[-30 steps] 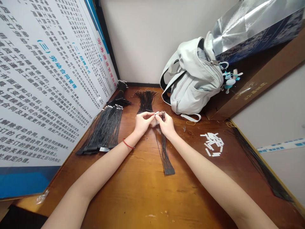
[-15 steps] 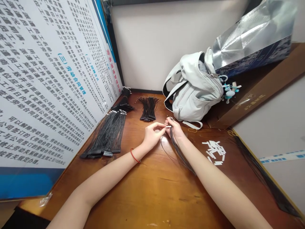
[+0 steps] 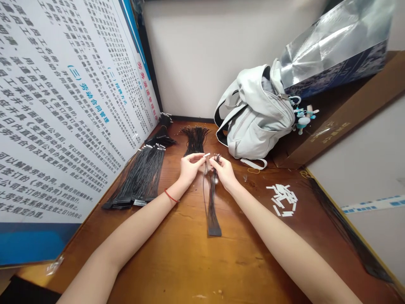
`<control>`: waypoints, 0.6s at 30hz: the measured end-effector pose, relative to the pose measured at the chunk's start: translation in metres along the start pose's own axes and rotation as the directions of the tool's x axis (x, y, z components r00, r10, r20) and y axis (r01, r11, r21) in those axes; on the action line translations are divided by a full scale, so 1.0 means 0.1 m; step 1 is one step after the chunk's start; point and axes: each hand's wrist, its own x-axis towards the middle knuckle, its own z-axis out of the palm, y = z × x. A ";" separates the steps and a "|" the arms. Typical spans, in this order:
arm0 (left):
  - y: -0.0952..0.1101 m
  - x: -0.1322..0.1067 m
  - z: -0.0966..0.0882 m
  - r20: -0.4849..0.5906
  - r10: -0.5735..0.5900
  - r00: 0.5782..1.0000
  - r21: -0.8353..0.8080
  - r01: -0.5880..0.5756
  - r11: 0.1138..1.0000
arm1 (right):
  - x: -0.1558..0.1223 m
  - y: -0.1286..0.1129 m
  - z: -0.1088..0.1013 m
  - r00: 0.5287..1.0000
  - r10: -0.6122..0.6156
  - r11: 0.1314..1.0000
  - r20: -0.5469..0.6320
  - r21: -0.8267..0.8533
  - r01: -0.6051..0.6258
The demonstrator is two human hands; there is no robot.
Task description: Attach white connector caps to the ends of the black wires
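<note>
My right hand (image 3: 225, 174) is closed around the top of a black wire harness (image 3: 213, 207), whose strands hang down to a flat black connector (image 3: 214, 232) over the table. Small terminals stick up above its fingers. To the left, my left hand (image 3: 190, 170) pinches a black wire that stands apart from the bundle. A small white sleeve (image 3: 206, 155) shows at its fingertips; whether the wire runs inside it is too small to tell. The two hands are close together but apart.
Several white sleeves (image 3: 283, 199) lie in a loose pile on the right of the wooden table (image 3: 177, 257). Black harnesses (image 3: 139, 177) with white ends lie at left, and another bunch (image 3: 194, 139) behind my hands. A pale backpack (image 3: 256, 114) and brown box (image 3: 341, 122) stand behind.
Both hands have moved left and drawn slightly apart. The harness has swung from under my right forearm to hang between my arms, and the white sleeve has moved left with my left fingertips.
</note>
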 end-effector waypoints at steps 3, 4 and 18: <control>0.02 -0.03 0.02 0.016 0.012 1.000 0.011 -0.012 1.000 | 0.00 0.00 0.00 1.000 -0.016 1.000 0.027 -0.023 0.016; 0.02 -0.03 0.02 0.016 0.010 1.000 0.009 -0.011 1.000 | 0.01 0.00 0.00 0.999 -0.018 0.999 0.028 -0.033 0.019; 0.04 -0.03 0.02 0.043 -0.008 0.999 -0.002 0.008 1.000 | 0.02 0.02 -0.01 0.998 -0.034 0.998 0.055 -0.055 0.037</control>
